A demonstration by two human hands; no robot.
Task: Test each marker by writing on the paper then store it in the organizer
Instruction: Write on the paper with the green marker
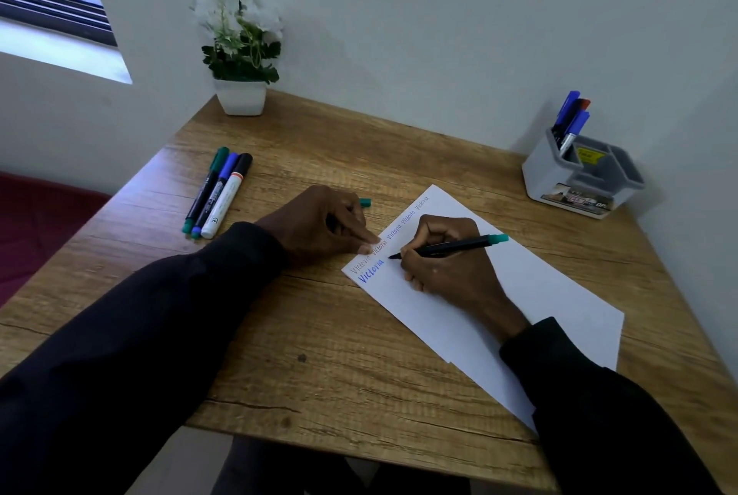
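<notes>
Right hand [443, 254] gripped black green-ended marker [451, 246], tip on white paper sheet [559, 294] on wooden counter [319, 354]. Left hand [319, 222] closed around green cap [365, 202], fingertip pinning paper. Grey organizer [579, 179] far right.

A wooden table [319, 334] has open bare surface across its middle and near edge, with a white sheet of paper [559, 294] lying diagonally on the right side under both hands. Three markers [217, 193] lie side by side at the left, and a potted plant [241, 55] stands in the far left corner. A grey organizer [579, 179] holding upright pens stands in the far right corner beside the wall, with clear tabletop between it and the paper.
</notes>
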